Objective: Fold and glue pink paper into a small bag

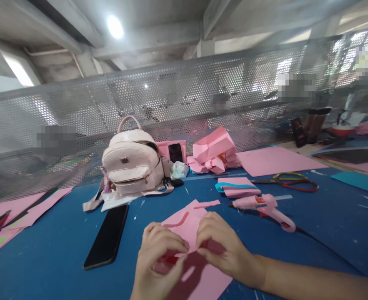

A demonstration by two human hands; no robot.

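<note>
My left hand and my right hand meet over a pink sheet of paper on the blue table. Both pinch the paper between thumb and fingers, close together along a fold or raised edge. A strip of pink paper lies at the sheet's far corner, and another curved strip shows just past my fingers. Something red shows under my left palm; its kind is hidden. Right of my hands lies a pink glue gun with a black cord. Beyond it are scissors with yellow and red handles.
A folded pink paper piece with a blue band sits beside the scissors. A black phone lies at left. Behind stand a pale backpack and crumpled pink paper, before a perforated metal screen. Pink sheets lie far left.
</note>
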